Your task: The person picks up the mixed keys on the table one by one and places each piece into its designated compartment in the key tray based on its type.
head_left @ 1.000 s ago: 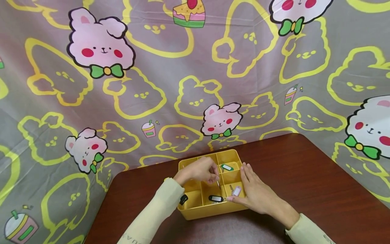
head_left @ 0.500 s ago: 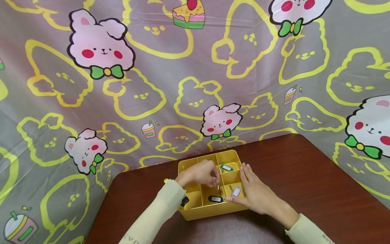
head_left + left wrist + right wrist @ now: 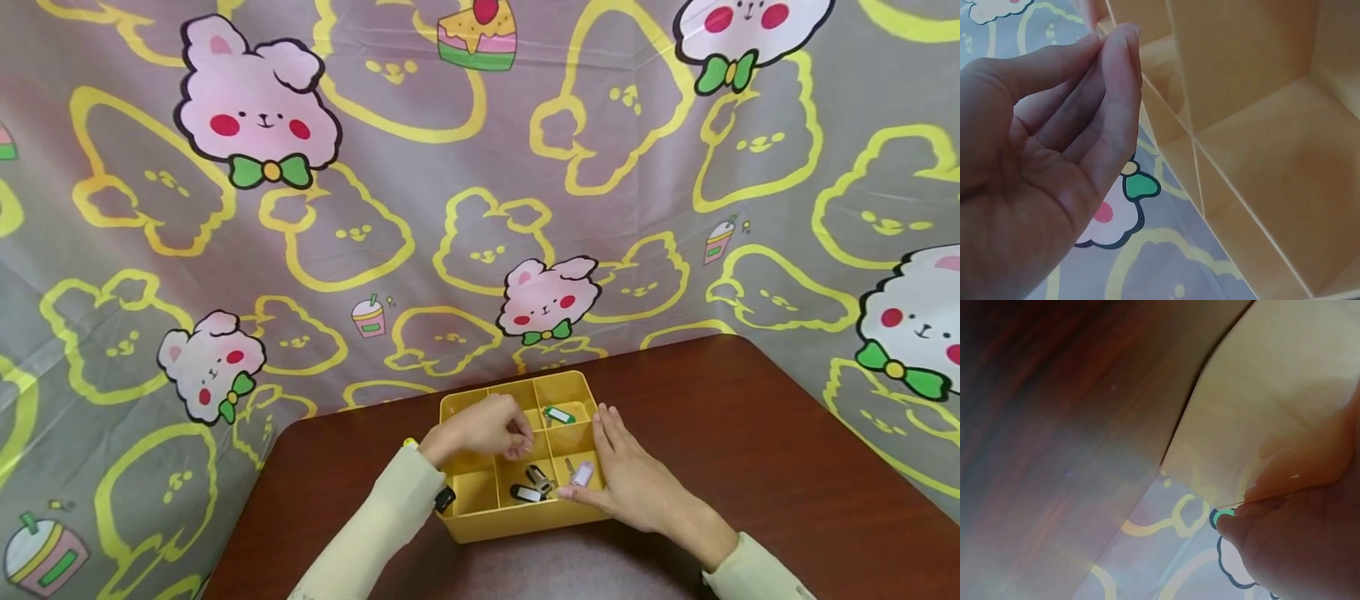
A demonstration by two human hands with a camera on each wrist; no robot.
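Note:
A yellow divided box (image 3: 517, 527) sits on the table. Over its middle compartments hovers my left hand (image 3: 487, 427), thumb tip meeting the fingertips with nothing showing between them in the left wrist view. Below it, in the front middle compartment, lie a black key tag (image 3: 528, 494) with a white label and a metal key (image 3: 542, 481) with a dark tag. A key with a lilac tag (image 3: 582, 474) is in the front right compartment, and a green key tag (image 3: 559, 415) in the back right one. My right hand (image 3: 641, 483) rests straight-fingered along the box's right wall, thumb at the front rim.
The box stands on a dark reddish-brown table (image 3: 720, 408), whose surface continues to both sides. Behind the table hangs a grey cartoon-print cloth (image 3: 420, 242). A dark wristband (image 3: 445, 498) shows at my left wrist, over the box's left edge.
The key that hung from my left fingertips now lies beside the black tag in the front middle compartment. My left hand has drawn slightly left; the right hand stays against the box.

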